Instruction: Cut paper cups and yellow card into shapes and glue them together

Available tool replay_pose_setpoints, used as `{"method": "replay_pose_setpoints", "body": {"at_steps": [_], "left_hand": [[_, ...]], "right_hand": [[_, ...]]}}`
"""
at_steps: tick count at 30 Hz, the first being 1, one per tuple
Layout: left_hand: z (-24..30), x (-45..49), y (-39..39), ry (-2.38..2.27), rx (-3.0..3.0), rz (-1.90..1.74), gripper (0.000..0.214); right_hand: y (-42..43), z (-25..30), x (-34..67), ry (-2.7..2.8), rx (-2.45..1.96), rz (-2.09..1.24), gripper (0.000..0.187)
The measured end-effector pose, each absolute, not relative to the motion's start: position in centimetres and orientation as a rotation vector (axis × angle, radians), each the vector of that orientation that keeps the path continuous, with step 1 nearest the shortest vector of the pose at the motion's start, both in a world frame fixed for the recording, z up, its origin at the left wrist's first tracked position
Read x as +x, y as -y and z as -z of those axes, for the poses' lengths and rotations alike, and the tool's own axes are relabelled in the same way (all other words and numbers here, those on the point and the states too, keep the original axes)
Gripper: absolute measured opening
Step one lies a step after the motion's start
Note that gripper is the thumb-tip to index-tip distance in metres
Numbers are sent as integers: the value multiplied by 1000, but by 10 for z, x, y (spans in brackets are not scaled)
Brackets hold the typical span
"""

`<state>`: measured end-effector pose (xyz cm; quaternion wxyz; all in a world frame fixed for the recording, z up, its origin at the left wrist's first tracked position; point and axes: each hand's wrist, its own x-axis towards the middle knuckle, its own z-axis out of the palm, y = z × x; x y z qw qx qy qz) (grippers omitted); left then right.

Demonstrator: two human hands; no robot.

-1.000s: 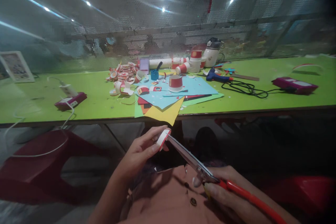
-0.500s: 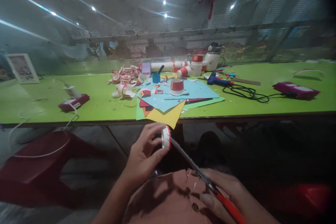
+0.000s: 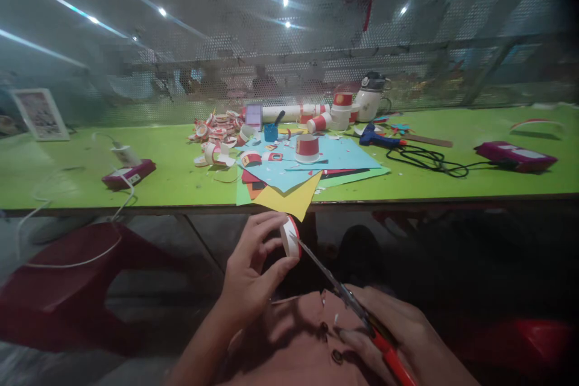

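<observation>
Between the fingertips and thumb of my left hand [image 3: 257, 259] is a short paper cup piece [image 3: 291, 239], white with a red edge, held up in front of the table edge. My right hand [image 3: 389, 322] grips a pair of scissors [image 3: 332, 280] with red handles. Their long blades point up and left, and the tips meet the cup piece at its red edge. Part of the handles lies hidden in my fingers. Small white scraps rest on the shirt [image 3: 289, 338] below.
On the green table [image 3: 199, 190] lie coloured paper sheets [image 3: 348, 160] bearing a red and white paper cup [image 3: 307, 149]. Behind are a heap of cut cup pieces [image 3: 219, 126], a blue glue gun [image 3: 377, 139] and a kettle [image 3: 368, 99]. A dark red stool [image 3: 58, 295] stands at left.
The cup piece in my left hand has turned slightly, showing more of its white side. Both hands sit a little further right in view, and the scissors remain against the piece.
</observation>
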<state>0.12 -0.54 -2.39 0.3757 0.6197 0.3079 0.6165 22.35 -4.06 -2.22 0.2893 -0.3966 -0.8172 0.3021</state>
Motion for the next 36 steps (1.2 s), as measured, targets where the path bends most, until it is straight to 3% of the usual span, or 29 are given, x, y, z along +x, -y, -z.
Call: {"method": "replay_pose_setpoints", "body": {"at_steps": [23,29,36], "left_hand": [[28,7,5,-794,1549,-1582,41],[22,0,4,-841,1462,-1576,37],[18,-18,1,-656,1193,-1284,37]], "right_hand": [[42,31,226,2156,-1028,-777,18],[40,14,227,2097,-1107,-988,24],[35,6,240,2031,-1064,-1426,29]]}}
